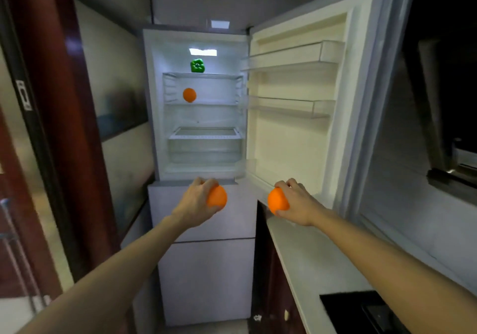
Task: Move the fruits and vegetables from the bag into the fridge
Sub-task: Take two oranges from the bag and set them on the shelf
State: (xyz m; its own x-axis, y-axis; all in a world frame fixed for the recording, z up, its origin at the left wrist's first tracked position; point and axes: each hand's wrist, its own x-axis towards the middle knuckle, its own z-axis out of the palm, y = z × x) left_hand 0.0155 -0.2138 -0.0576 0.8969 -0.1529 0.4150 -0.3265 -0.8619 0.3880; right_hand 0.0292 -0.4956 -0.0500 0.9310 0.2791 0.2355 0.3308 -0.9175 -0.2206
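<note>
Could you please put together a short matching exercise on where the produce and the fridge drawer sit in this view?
Things:
1. green pepper
2. lone orange
3. orange in left hand
4. clear drawer

Places:
A. low in the compartment, nothing visible inside
B. top shelf
C. in a grip, outside the fridge
D. second shelf

Pairs: 1-B, 2-D, 3-C, 4-A
</note>
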